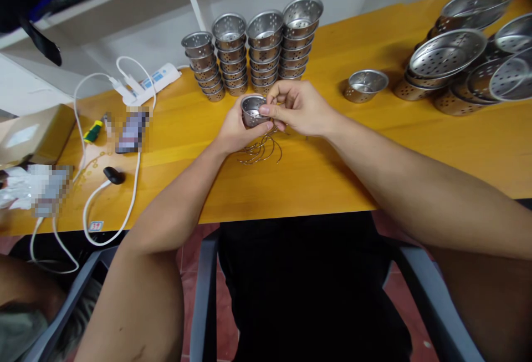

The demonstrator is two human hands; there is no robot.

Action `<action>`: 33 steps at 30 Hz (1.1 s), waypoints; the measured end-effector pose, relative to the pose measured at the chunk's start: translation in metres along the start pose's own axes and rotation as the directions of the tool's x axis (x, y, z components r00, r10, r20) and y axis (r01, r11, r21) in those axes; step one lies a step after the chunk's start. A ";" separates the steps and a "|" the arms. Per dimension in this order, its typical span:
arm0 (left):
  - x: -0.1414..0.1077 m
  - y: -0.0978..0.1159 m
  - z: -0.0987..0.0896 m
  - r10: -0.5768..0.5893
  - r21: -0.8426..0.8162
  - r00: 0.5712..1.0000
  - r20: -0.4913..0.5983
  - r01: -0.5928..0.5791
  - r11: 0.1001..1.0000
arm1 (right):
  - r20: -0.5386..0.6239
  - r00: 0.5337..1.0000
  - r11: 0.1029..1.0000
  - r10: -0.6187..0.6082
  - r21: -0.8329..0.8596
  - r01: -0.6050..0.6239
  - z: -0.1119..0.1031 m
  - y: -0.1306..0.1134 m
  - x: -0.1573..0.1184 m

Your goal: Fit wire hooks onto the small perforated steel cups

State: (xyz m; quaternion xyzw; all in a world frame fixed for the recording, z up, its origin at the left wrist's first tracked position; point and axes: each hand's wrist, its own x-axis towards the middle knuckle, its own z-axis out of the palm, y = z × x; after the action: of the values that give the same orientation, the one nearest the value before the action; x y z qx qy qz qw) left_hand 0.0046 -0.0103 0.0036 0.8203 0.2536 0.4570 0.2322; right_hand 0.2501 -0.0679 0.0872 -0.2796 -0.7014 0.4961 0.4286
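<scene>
My left hand is closed around a small perforated metal cup, tilted with its mouth toward me. At the cup's right rim, my right hand is closed in a pinch, thumb against the fingers. What lies between those fingertips is too small to make out. Just below both hands, several thin curved metal wires lie in a loose heap on the yellow wooden table. Behind the hands stand several stacks of like perforated cups.
One metal cup stands alone on the right, near piles of wider perforated bowls. Leftward are a white power strip with cables, a blurred phone, a green-yellow tool handle, a black plug-like piece and a cardboard box.
</scene>
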 end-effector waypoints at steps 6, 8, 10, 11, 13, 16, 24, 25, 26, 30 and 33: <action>-0.001 0.004 -0.002 -0.032 0.001 0.999 0.009 0.032 0.999 | 0.009 0.999 0.998 -0.039 0.052 0.039 0.000 0.007 0.003; -0.001 0.005 -0.003 -0.045 -0.006 0.999 0.022 0.045 0.999 | 0.010 0.999 0.995 -0.051 0.082 0.050 -0.001 0.009 0.004; -0.001 0.004 -0.003 -0.042 -0.004 0.998 0.035 0.042 0.999 | 0.007 0.999 0.994 -0.049 0.098 0.048 -0.001 0.011 0.004; -0.001 0.004 -0.004 -0.040 -0.003 0.998 0.042 0.040 0.999 | 0.007 0.999 0.994 -0.047 0.102 0.046 -0.001 0.012 0.004; -0.001 0.002 -0.004 -0.037 -0.003 0.998 0.051 0.037 0.999 | 0.005 0.999 0.994 -0.046 0.104 0.045 -0.001 0.012 0.004; -0.002 0.002 -0.004 -0.036 -0.016 0.998 0.049 0.036 0.999 | 0.002 0.999 0.993 -0.051 0.104 0.050 -0.001 0.012 0.004; -0.002 0.001 -0.006 0.001 0.034 0.999 0.052 -0.003 0.999 | -0.015 0.993 0.993 -0.116 -0.012 0.116 -0.003 0.015 0.003; -0.002 -0.001 -0.006 0.002 0.050 0.999 0.041 -0.004 0.999 | -0.054 0.988 0.989 -0.141 -0.057 0.138 -0.005 0.018 0.003; -0.002 -0.005 -0.006 0.001 0.064 1.000 0.026 -0.003 0.998 | -0.102 0.980 0.981 -0.173 -0.109 0.162 -0.006 0.020 0.002; -0.003 -0.019 -0.007 -0.013 0.097 0.999 -0.030 0.016 0.995 | -0.183 0.944 0.926 -0.274 -0.314 0.207 -0.014 0.025 0.000; -0.002 -0.025 -0.007 0.001 0.101 0.999 -0.040 0.003 0.995 | -0.105 0.946 0.870 -0.307 -0.435 0.234 -0.016 0.023 -0.003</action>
State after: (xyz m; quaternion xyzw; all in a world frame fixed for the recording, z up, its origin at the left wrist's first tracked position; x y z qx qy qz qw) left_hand -0.0079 0.0089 -0.0100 0.8217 0.2813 0.4598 0.1853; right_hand 0.2653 -0.0549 0.0673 -0.3046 -0.7839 0.2441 0.4829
